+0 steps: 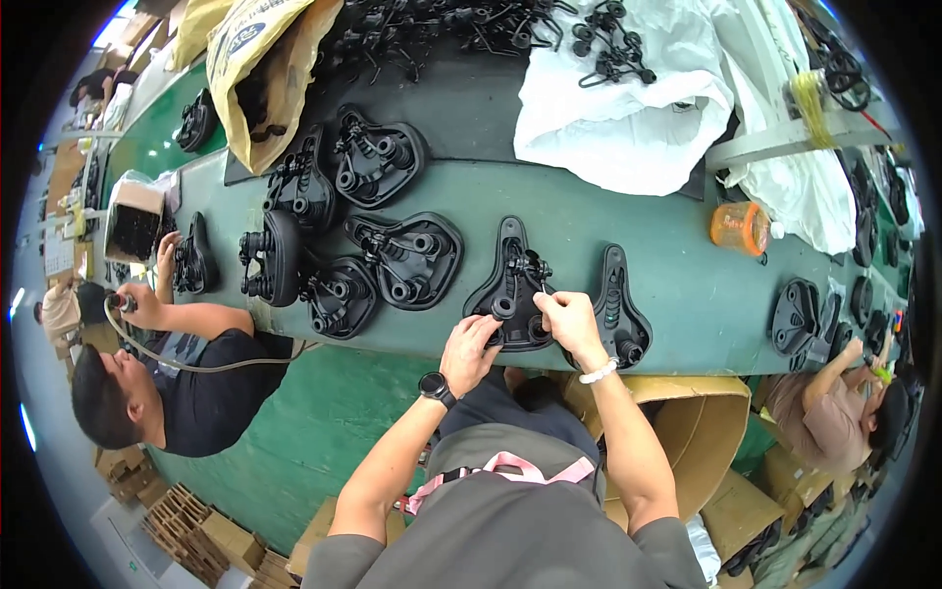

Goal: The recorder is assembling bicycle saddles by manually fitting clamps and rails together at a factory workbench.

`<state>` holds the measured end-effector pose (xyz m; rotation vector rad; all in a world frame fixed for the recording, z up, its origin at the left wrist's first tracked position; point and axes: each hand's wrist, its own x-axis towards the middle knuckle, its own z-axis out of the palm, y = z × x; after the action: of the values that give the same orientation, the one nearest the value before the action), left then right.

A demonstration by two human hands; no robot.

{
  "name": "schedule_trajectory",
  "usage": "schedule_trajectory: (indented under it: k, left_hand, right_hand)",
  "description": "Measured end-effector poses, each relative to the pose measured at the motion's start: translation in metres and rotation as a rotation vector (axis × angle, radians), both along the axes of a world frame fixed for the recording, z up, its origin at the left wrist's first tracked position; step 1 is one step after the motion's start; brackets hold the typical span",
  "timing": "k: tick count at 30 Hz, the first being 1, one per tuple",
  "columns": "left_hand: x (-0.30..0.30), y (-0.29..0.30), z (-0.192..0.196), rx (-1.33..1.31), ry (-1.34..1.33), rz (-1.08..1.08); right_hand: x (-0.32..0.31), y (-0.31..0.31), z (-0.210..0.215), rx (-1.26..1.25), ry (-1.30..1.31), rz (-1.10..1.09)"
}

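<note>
An upturned black bicycle saddle point(512, 257) lies on the green workbench in front of me, nose pointing away. On its underside sit a metal clamp point(531, 267) and round black springs. My left hand point(471, 348), a watch on the wrist, is closed with its fingertips round the left spring point(502, 308). On the saddle's right side my right hand point(572, 324) is closed in a pinch just below the clamp; what it pinches is hidden by the fingers. Right beside that hand lies another upturned saddle point(614, 285), with no clamp visible on it.
Several saddles with clamps point(417, 260) crowd the bench point(579, 211) to the left. Clamp parts point(613, 44) lie on a white sack point(618, 128) at the back. An orange bottle point(741, 229) stands right. Co-workers point(186, 383) work on both sides; a cardboard box point(692, 417) stands below.
</note>
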<state>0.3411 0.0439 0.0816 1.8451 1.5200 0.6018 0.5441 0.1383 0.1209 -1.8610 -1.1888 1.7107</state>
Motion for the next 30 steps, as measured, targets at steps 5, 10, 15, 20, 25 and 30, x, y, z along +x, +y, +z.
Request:
schedule_trajectory:
  k: [5, 10, 15, 20, 25, 30]
  left_hand:
    - [0.0, 0.003, -0.004, -0.084, -0.093, 0.062]
    - [-0.003, -0.002, -0.01, -0.152, -0.132, 0.138]
    - [0.008, 0.019, 0.022, -0.27, -0.084, 0.167]
    - [0.037, 0.041, -0.021, -0.327, 0.184, 0.369]
    - [0.04, 0.048, -0.02, -0.235, 0.209, 0.411]
    - [0.033, 0.058, -0.029, -0.237, 0.277, 0.335]
  right_hand:
    - [-0.021, 0.009, -0.001, -0.064, -0.076, -0.091]
    - [-0.027, -0.04, -0.05, 0.757, -0.545, 0.253]
    - [-0.01, -0.033, -0.066, 0.433, -0.437, 0.351]
    - [-0.024, -0.027, -0.065, 0.36, -0.498, 0.289]
    - [-0.025, -0.021, -0.072, 0.477, -0.532, 0.232]
    - [-0.028, -0.009, -0.065, 0.559, -0.58, 0.216]
